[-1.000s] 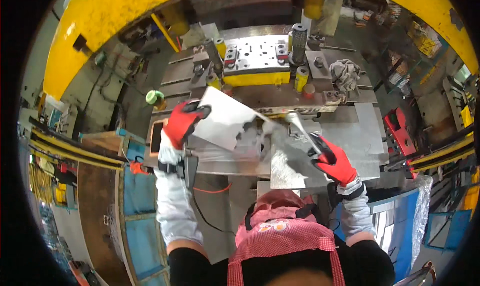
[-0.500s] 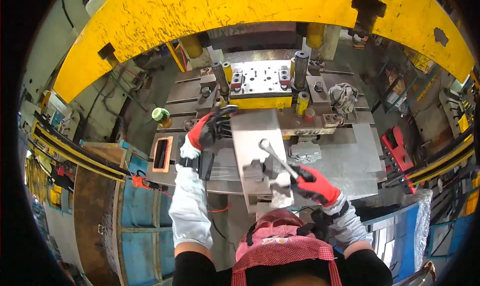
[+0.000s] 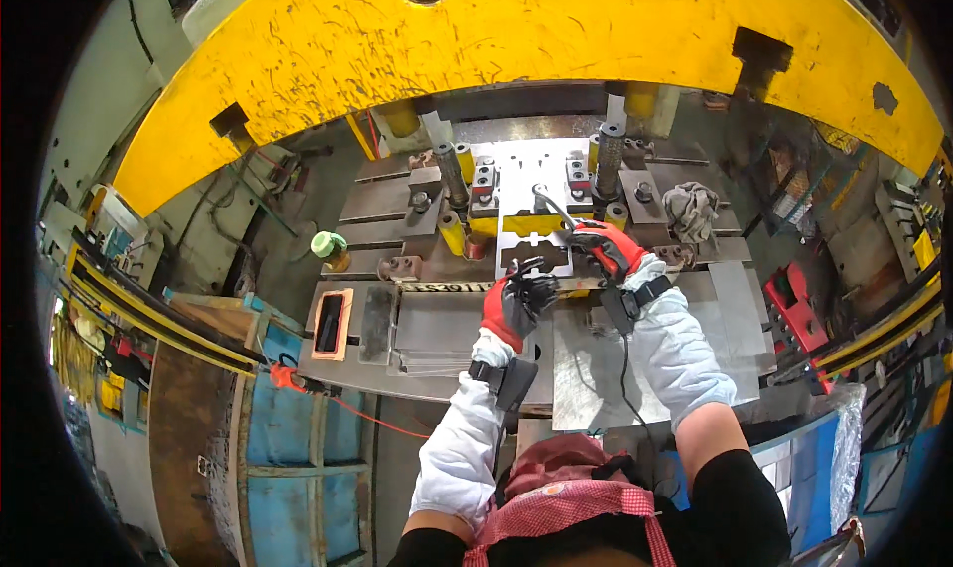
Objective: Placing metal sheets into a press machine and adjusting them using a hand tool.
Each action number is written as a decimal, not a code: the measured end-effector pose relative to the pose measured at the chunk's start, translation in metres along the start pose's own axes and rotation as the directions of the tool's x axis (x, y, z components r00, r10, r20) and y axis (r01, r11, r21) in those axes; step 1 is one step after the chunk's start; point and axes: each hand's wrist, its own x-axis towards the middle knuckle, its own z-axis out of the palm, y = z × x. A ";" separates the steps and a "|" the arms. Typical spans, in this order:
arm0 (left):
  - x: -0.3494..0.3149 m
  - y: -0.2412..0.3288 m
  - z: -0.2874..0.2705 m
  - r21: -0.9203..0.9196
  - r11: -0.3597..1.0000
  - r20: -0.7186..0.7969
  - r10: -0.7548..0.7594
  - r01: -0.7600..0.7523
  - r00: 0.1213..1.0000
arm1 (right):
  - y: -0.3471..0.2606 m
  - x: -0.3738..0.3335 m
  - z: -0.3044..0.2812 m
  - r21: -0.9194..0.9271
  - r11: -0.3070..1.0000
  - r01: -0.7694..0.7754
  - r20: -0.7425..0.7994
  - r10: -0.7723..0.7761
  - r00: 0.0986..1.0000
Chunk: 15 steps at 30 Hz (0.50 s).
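A flat sheet-metal blank (image 3: 517, 206) with cut-outs in its near end lies over the near side of the press die (image 3: 486, 152), sticking out toward me. My left hand (image 3: 518, 304), in a red and black glove, has its curled fingers at the blank's near edge and appears to grip it. My right hand (image 3: 608, 247), gloved alike, is closed on the handle of a metal rod tool (image 3: 552, 202). The tool's round tip rests at the blank's upper face. Two dark guide posts (image 3: 610, 160) stand either side of the die.
A yellow press beam (image 3: 556, 31) arches overhead. Stacked metal sheets (image 3: 437, 324) lie at left, and a large grey sheet (image 3: 645, 368) at right. Around the bench are a green-capped bottle (image 3: 330, 247), a grey rag (image 3: 690, 212) and an orange-edged tray (image 3: 342, 325). A cable hangs from my right wrist.
The blank has moved away from me onto the die, with the tool in my right hand moving along. My left hand has come right and nearer to the blank's near edge.
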 end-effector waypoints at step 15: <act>0.006 0.001 -0.001 0.022 0.999 -0.239 -0.027 0.033 0.971 | 0.058 -0.234 0.028 0.238 0.967 -0.094 -0.865 0.255 0.432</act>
